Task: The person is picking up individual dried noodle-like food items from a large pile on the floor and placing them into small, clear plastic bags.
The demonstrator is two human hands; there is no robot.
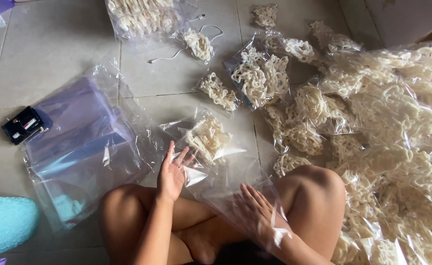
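My left hand (172, 172) is raised with fingers spread, its fingertips on the upper edge of an empty clear plastic bag (225, 184) stretched over my crossed legs. My right hand (256, 211) lies inside or under the same bag, fingers straight, seen through the film. Just beyond the bag sits a filled clear bag of pale curly crackers (207, 138) on the tiled floor.
A large heap of loose crackers on plastic sheeting (397, 127) fills the right. Several small filled bags (260, 76) lie ahead. A stack of empty clear bags (83, 147) lies left, with a small black device (23, 124), a white cable (176, 51) and a turquoise mesh object (5, 223).
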